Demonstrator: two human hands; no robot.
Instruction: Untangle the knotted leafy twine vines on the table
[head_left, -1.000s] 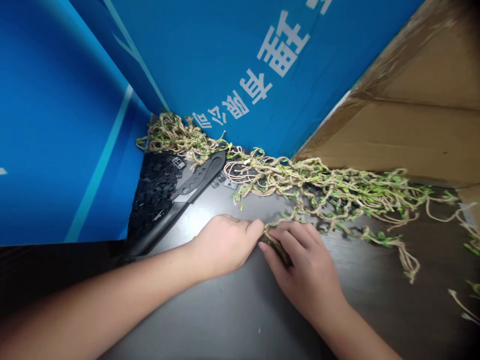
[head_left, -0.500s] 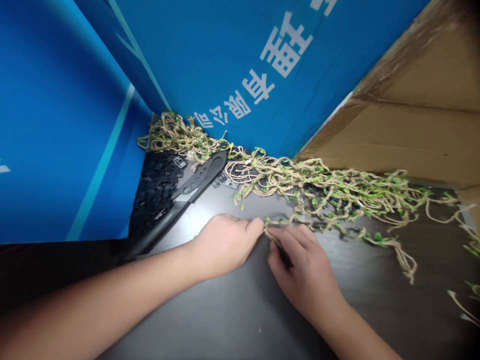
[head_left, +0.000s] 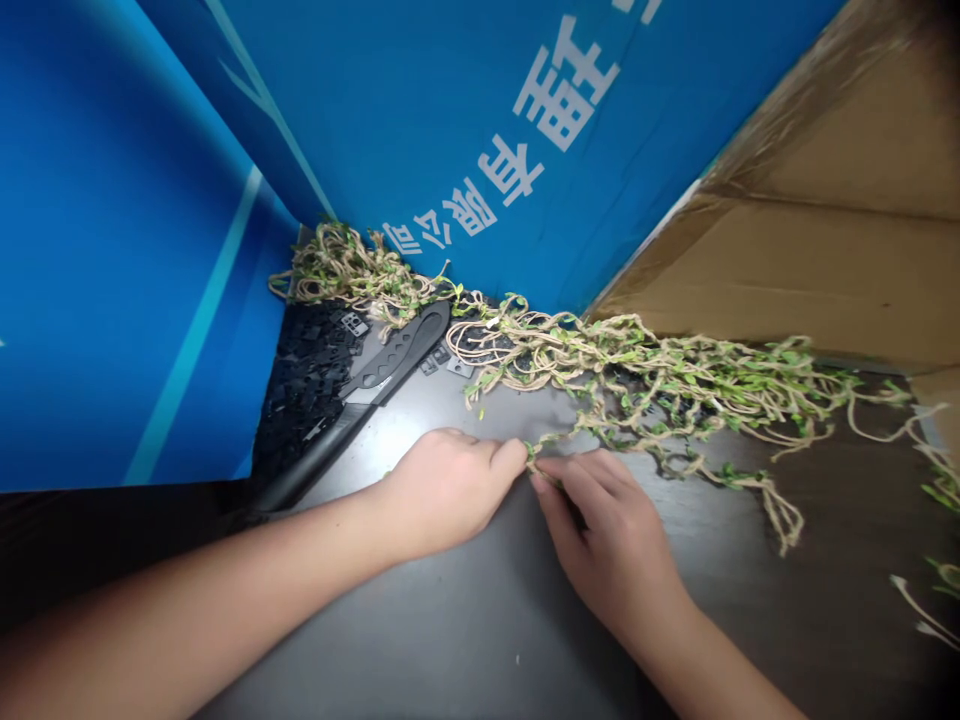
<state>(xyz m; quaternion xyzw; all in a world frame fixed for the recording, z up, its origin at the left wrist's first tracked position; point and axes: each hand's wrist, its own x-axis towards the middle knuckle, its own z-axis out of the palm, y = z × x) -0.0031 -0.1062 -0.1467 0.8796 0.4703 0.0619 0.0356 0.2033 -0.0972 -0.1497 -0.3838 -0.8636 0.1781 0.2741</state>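
Observation:
My left hand (head_left: 454, 485) is closed, its thumb and finger pinching a leafy twine strand (head_left: 561, 436) near the middle of the view. Close on its right, the fingertips of my right hand (head_left: 611, 530) are pressed together on the same strand. From there the strand runs up and right toward a tangled pile of beige twine with green leaves (head_left: 675, 375). A loose knotted end (head_left: 782, 510) lies to the right of my right hand. The part of the strand under my right fingers is mostly hidden.
A black-handled tool (head_left: 367, 400) lies diagonally over small black pieces (head_left: 300, 385) at the left. Another twine bundle (head_left: 352, 265) is behind it. Blue panels (head_left: 420, 120) and brown cardboard (head_left: 810, 260) stand behind the dark table (head_left: 435, 640). More twine lies at the right edge.
The loose knotted end and nearby strand have shifted left toward my hands. My right thumb has moved up against the fingertips at the strand. My left hand has hardly moved.

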